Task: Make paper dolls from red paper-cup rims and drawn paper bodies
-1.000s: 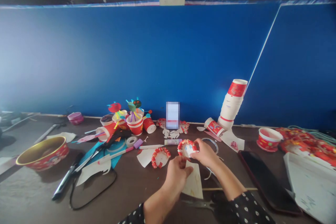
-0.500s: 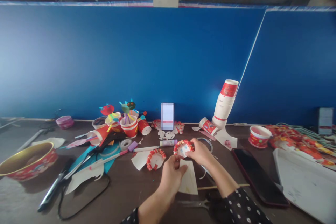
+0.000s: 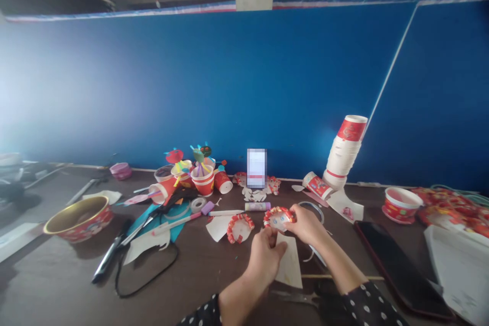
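Observation:
Between both hands is a round white paper-cup piece (image 3: 280, 222) with a fringe of curled red strips and two blue eye-like marks on its face. My right hand (image 3: 308, 225) pinches its right edge. Closed fingers of my left hand (image 3: 263, 253) are at its lower left edge; their exact hold is partly hidden. Under the left fingertips lies a cream paper sheet (image 3: 290, 265). A similar red-fringed paper ring (image 3: 240, 228) rests to the left on white paper. Just beyond the hands is a purple-and-white glue stick (image 3: 257, 207).
Scissors (image 3: 296, 297) lie near my wrists, and a large black phone (image 3: 401, 270) is at the right. A leaning cup stack (image 3: 344, 155) stands at the back. Decorated cups (image 3: 202, 181), a gold-lined bowl (image 3: 78, 219) and a corded glue gun or iron-like tool (image 3: 109, 260) occupy the left.
The view has swung left, so everything sits further right in the picture. Both hands stay at the fringed piece, whose blue marks show more clearly now.

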The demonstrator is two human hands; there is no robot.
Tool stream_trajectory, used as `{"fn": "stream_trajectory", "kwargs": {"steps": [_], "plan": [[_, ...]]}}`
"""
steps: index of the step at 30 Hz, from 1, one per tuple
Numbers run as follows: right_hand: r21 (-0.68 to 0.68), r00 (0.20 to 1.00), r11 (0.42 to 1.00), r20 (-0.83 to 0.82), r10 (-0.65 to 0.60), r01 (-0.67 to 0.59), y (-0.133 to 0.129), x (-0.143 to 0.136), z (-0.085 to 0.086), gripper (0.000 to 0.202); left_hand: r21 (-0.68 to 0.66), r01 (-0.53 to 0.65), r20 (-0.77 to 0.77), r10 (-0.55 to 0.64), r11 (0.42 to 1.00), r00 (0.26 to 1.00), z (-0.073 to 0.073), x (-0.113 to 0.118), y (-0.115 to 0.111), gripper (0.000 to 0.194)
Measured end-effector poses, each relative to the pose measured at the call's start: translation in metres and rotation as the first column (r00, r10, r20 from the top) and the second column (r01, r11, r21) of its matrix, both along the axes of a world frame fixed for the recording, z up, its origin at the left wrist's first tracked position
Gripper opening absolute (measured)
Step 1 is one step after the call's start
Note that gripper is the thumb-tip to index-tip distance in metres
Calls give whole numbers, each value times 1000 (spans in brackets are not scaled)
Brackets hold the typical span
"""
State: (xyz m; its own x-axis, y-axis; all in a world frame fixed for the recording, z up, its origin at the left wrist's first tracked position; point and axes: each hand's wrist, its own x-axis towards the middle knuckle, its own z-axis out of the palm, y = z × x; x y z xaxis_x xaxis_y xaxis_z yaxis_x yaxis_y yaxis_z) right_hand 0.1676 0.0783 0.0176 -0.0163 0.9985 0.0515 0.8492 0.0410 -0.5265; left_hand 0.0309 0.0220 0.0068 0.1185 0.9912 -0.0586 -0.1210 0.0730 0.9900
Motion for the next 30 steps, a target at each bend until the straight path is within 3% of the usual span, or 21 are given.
{"fn": "stream_trajectory", "kwargs": {"steps": [5,9,12,14,18,22,26,30], "plan": [[-7,999,1000,32,-1,2,4,3,-2,20,14,-41,-120,42,999,992,2,0,1,14],[-15,986,1000,169,-12,15,-1,4,7,24,30,-24,-140,28,999,990,-3,0,2,14],[82,949,993,299,-105,83,-6,0,18,26,33,-13,-131,18,999,991,-10,2,5,16],[200,941,978,317,-116,53,-6,-8,24,23,34,-29,-188,35,999,982,-14,3,6,17],[280,924,924,350,153,-259,9,-37,28,18,78,-39,-237,57,996,970,-18,3,7,17],[229,871,880,377,314,-416,32,-66,23,21,61,-44,-180,54,997,982,-18,3,7,16],[185,852,874,384,357,-450,46,-76,20,15,31,-54,-159,59,998,985,-20,4,8,11],[214,885,888,335,325,-407,39,-62,30,22,76,-77,-105,84,994,991,-22,5,7,7]]}}
